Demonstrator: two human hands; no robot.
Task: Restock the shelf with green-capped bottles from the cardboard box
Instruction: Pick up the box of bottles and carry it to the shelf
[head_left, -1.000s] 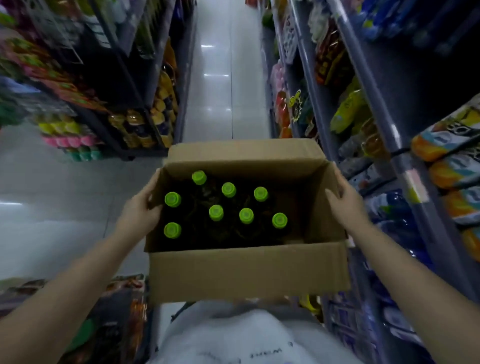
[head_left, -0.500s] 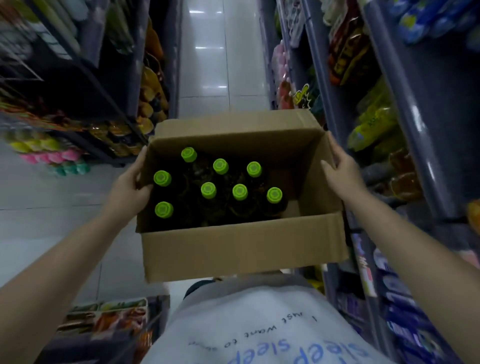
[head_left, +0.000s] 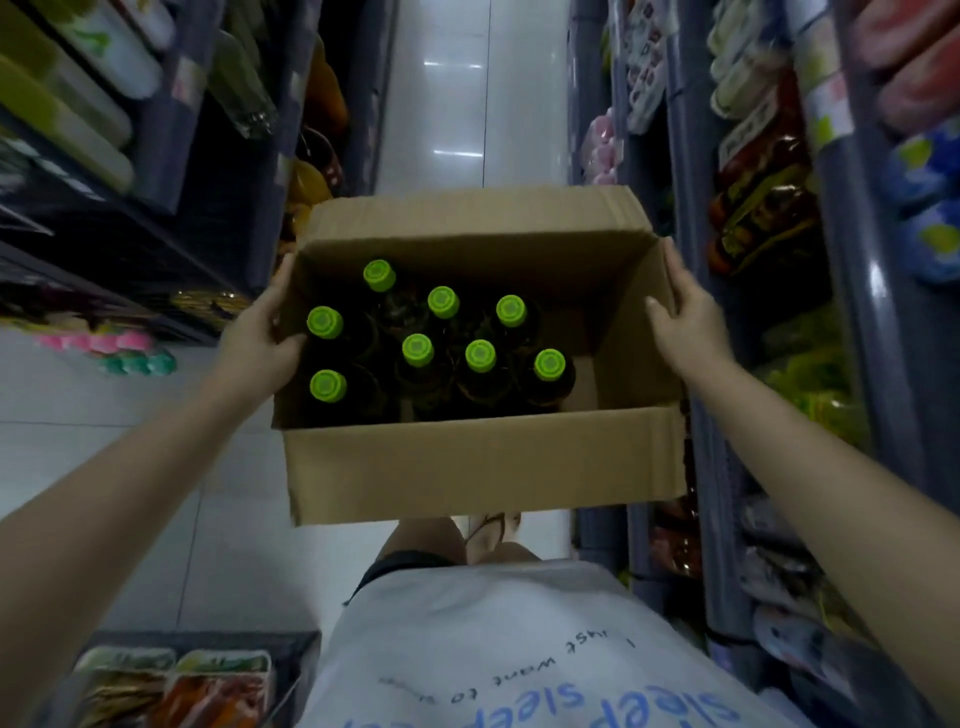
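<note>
An open cardboard box (head_left: 483, 462) is held in front of my chest, above the aisle floor. Inside stand several dark bottles with green caps (head_left: 417, 349), upright, filling the left and middle of the box; the right end shows bare cardboard. My left hand (head_left: 260, 338) grips the box's left wall, fingers curled over the rim. My right hand (head_left: 680, 312) presses flat against the right wall, thumb over the rim.
Grey shelving (head_left: 696, 291) stocked with packaged goods runs close along the right. Dark shelves (head_left: 171, 171) with bottles stand on the left across a white tiled aisle (head_left: 467, 104). A rack of packaged trays (head_left: 176, 675) sits low at my left.
The view has tilted downward and moved forward along the aisle; my shirt and legs now show below the box. Both hands keep the same hold on the box.
</note>
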